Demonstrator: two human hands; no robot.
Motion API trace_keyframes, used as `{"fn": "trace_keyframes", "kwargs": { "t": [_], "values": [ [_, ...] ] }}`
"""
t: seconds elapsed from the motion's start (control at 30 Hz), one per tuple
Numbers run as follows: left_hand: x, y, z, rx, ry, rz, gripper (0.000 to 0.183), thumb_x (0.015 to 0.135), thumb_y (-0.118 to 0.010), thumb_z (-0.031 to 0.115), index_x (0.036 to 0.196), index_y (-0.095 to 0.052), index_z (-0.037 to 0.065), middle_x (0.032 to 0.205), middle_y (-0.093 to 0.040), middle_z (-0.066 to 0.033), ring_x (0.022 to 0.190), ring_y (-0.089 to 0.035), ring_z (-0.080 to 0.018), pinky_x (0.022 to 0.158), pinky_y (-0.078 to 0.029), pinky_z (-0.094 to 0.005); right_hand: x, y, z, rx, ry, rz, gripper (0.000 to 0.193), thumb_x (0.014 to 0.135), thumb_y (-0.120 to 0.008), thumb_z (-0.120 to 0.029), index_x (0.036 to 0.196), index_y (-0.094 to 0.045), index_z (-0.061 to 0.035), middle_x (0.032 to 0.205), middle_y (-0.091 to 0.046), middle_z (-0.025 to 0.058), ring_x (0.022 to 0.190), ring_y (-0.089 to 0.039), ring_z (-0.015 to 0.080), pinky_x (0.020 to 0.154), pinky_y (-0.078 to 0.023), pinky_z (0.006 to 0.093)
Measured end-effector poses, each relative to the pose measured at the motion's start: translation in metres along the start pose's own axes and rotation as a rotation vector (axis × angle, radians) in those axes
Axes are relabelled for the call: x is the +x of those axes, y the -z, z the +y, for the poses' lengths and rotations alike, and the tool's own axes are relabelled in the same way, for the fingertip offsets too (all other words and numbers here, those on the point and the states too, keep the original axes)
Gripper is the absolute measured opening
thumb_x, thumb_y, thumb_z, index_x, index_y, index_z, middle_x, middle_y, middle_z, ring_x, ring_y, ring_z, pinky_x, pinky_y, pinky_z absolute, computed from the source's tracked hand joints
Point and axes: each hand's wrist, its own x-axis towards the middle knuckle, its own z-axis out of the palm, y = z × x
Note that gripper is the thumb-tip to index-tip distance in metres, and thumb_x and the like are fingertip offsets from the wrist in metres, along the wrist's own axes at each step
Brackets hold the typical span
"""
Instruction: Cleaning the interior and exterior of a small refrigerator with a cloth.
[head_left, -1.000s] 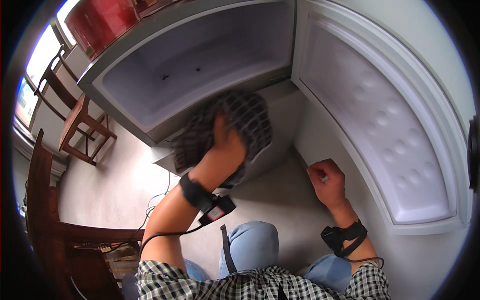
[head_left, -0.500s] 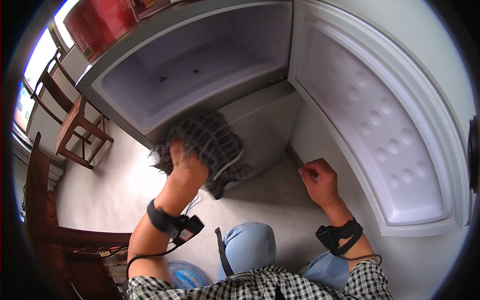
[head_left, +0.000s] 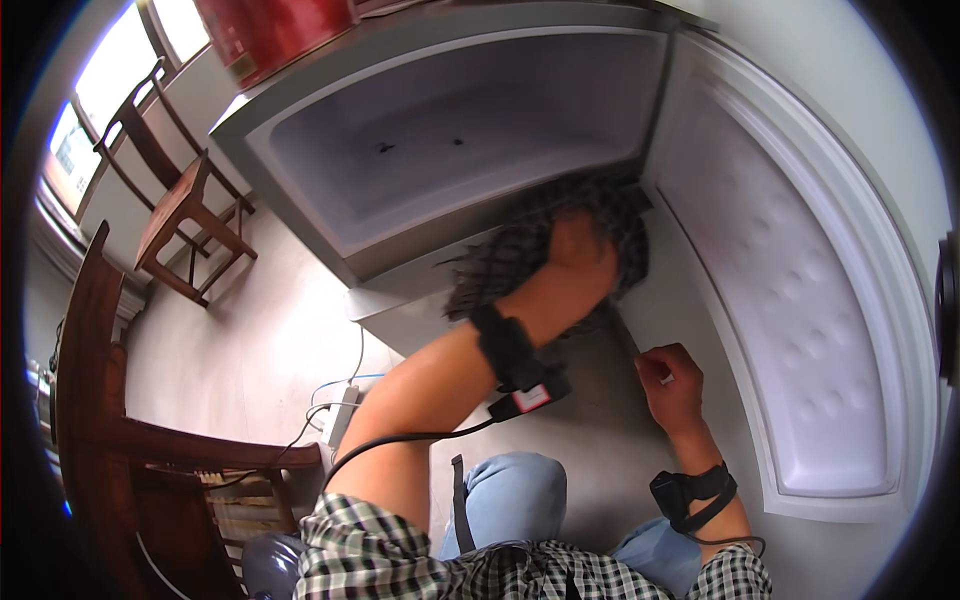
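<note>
A dark grey checked cloth point(head_left: 490, 270) with a frayed edge is bunched against the front of the fridge point(head_left: 345, 250), at the right end of the compartment's lower edge. My left hand point(head_left: 580, 240) grips it, with the fingers buried in the folds and smeared by motion. The pale compartment point(head_left: 400, 185) stands open, two small dark marks on its inner surface. To the right hangs the fridge door point(head_left: 820, 420), swung wide with rows of round dimples. Below the cloth and beside the door, my right hand point(head_left: 676, 392) is loosely curled, thumb against fingers, with nothing visible in it.
A red glossy container point(head_left: 275, 40) stands on top of the fridge. At the left are a wooden chair point(head_left: 180, 205) by the window and dark wooden furniture point(head_left: 200, 440) close to me. A white power strip point(head_left: 342, 412) with cables lies on the floor.
My left hand has swept the cloth rightward and up along the fridge front. My right hand stays curled beside the door. The view has shifted, bringing the power strip into sight.
</note>
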Motion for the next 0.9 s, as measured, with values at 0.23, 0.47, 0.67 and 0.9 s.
{"fn": "trace_keyframes", "kwargs": {
  "t": [0.23, 0.47, 0.67, 0.9],
  "values": [
    [-0.021, 0.021, -0.013, -0.606, 0.414, 0.023, 0.042, 0.068, -0.041, 0.002, 0.109, -0.044, -0.006, 0.118, -0.037, -0.0258, 0.111, -0.033, -0.0389, 0.089, -0.023, -0.0536, 0.001, 0.005, 0.006, -0.086, -0.022, -0.038, 0.007, 0.069, -0.06, -0.006, 0.073, -0.055, -0.0027, 0.069, -0.052, 0.009, 0.058, -0.053, 0.0191, 0.054, -0.043, 0.0275],
    [-0.1, 0.115, -0.051, 0.177, 0.317, -0.398, 0.046, 0.075, -0.048, 0.031, 0.118, -0.044, 0.013, 0.123, -0.039, -0.007, 0.115, -0.033, -0.0236, 0.096, -0.02, -0.0401, -0.006, 0.009, 0.025, -0.142, -0.128, -0.054, 0.011, 0.071, -0.06, -0.011, 0.073, -0.055, -0.0022, 0.07, -0.053, 0.0097, 0.062, -0.054, 0.0218, 0.056, -0.043, 0.029],
    [-0.209, 0.182, -0.11, 0.316, 0.112, -0.587, 0.037, 0.075, -0.053, 0.022, 0.109, -0.046, 0.01, 0.101, -0.048, -0.0061, 0.096, -0.043, -0.0243, 0.087, -0.032, -0.0375, -0.013, 0.009, 0.04, -0.162, -0.056, -0.002, 0.005, 0.069, -0.057, -0.001, 0.072, -0.054, -0.0019, 0.066, -0.052, 0.0052, 0.056, -0.05, 0.0121, 0.051, -0.04, 0.0231],
    [-0.186, 0.198, -0.113, -0.633, 0.984, -0.406, 0.036, 0.088, -0.034, 0.019, 0.122, -0.033, 0.008, 0.12, -0.039, -0.008, 0.113, -0.035, -0.0173, 0.098, -0.026, -0.0309, -0.018, 0.013, 0.033, -0.074, -0.222, 0.04, 0.004, 0.071, -0.057, -0.003, 0.072, -0.053, -0.0021, 0.066, -0.052, 0.0027, 0.057, -0.048, 0.0095, 0.053, -0.039, 0.0223]
  ]
}}
